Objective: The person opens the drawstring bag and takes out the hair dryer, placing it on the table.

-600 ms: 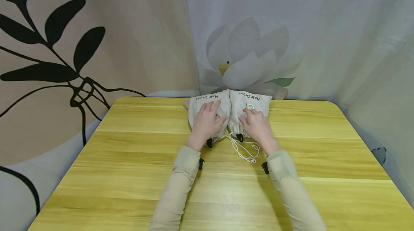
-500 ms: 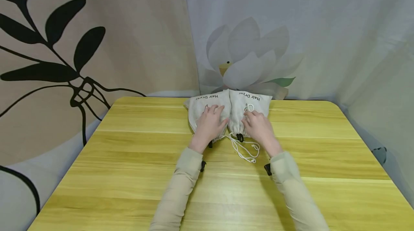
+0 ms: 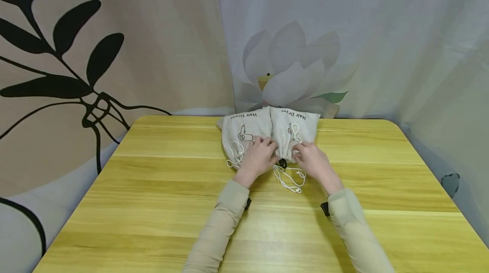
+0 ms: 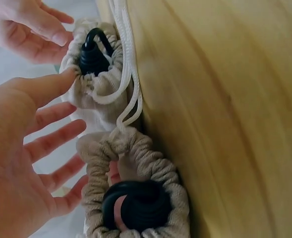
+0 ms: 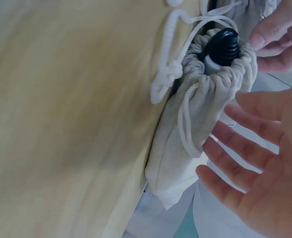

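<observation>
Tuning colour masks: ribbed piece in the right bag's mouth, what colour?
Black; the ribbed piece shows best in the right wrist view.

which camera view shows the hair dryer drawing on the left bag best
Head view: the drawing on the left bag faces the camera, mostly uncovered. The left wrist view shows that bag's gathered mouth; neither wrist view shows the drawing.

The left bag (image 3: 244, 125) and right bag (image 3: 282, 135) lie side by side, touching, at the far edge of the bench (image 3: 153, 188), a curtain (image 3: 172, 43) behind them. A cord (image 3: 296, 190) lies on the bench just in front of the right bag.
</observation>
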Demonstrator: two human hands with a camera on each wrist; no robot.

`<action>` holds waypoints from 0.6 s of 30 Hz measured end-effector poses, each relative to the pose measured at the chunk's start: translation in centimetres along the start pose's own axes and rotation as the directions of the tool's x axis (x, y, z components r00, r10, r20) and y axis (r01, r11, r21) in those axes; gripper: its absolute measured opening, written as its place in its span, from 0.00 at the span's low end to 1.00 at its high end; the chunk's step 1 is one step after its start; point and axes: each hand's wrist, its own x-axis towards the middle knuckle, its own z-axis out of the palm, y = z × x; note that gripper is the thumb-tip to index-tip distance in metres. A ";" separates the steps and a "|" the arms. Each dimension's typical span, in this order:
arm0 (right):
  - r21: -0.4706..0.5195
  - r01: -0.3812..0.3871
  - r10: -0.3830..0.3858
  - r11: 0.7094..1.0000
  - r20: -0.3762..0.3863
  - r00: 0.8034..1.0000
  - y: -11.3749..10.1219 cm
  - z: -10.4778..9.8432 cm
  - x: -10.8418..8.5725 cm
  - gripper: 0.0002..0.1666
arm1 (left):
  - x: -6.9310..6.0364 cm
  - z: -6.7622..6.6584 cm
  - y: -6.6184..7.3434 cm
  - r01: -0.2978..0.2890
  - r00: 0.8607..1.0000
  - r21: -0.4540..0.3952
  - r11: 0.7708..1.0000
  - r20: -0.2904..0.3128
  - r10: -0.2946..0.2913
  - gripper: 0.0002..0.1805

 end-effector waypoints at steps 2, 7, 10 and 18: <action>0.001 0.014 -0.014 1.000 0.006 1.000 0.1 0.2 -0.1 0.12 | 0.0 0.2 0.2 -0.001 1.000 0.024 1.000 0.001 0.001 0.22; 0.004 0.043 -0.043 0.999 -0.011 0.999 0.2 0.6 -0.4 0.14 | 0.2 0.4 0.4 0.010 1.000 0.054 0.999 0.009 -0.011 0.23; -0.008 0.056 -0.056 0.998 -0.026 0.998 0.1 0.8 -0.4 0.16 | 0.3 0.6 0.5 0.017 1.000 0.070 0.997 0.006 -0.017 0.24; -0.052 0.079 -0.083 0.996 -0.073 0.994 -0.2 1.5 -0.2 0.16 | 0.4 0.6 0.8 0.031 1.000 0.070 0.997 -0.005 -0.031 0.24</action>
